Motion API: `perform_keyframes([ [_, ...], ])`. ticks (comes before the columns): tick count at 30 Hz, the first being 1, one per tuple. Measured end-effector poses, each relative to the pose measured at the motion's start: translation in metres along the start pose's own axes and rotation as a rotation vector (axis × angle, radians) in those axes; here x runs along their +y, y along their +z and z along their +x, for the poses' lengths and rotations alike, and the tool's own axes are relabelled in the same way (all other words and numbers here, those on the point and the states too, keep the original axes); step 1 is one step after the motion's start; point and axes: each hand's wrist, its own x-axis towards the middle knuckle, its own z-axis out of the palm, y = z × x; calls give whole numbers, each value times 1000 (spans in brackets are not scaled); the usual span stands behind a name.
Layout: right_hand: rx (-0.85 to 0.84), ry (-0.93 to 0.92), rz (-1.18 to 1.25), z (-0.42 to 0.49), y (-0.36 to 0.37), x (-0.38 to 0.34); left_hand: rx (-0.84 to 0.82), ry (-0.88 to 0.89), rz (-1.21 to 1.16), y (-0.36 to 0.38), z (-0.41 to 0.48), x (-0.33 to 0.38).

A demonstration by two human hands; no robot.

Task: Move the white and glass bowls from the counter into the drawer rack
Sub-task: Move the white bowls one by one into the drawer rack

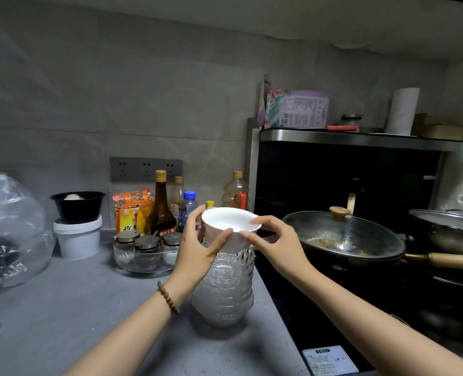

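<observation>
Two-sided grip: left hand [198, 244], right hand [275, 240] around white bowl [229, 221].

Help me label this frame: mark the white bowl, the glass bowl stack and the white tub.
white bowl [229, 219], head view, inside surface.
glass bowl stack [225, 291], head view, middle of side.
white tub [78, 241], head view, front wall.

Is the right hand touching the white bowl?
Touching. Head view: the right hand pinches the white bowl at its rim, thumb and fingertip on it.

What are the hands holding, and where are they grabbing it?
The white bowl. The left hand grips its left side, and the right hand pinches the rim on the right.
</observation>
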Motion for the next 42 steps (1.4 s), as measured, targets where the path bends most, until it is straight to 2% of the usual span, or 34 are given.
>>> perform_keyframes([
  [5,108,-5,49,-14,-25,-11,11,3,-70,38,-10,18],
  [10,157,38,40,-34,-71,-17,-88,-44,-195,86,-25,32],
  [16,113,183,-49,-80,-146,1,-171,-135,-297,151,-58,42],
  [20,111,152,-221,-126,-198,22,-285,-250,-332,192,-88,41],
  [23,74,135,-217,-161,-231,34,-381,-374,-391,221,-114,36],
  [29,-111,342,-53,-219,-262,62,-547,-597,-299,266,-165,7],
  [36,-227,595,5,-278,-271,108,-948,-753,-86,283,-219,-45],
  [42,-227,764,102,-310,-258,158,-1007,-961,-166,285,-251,-87],
])
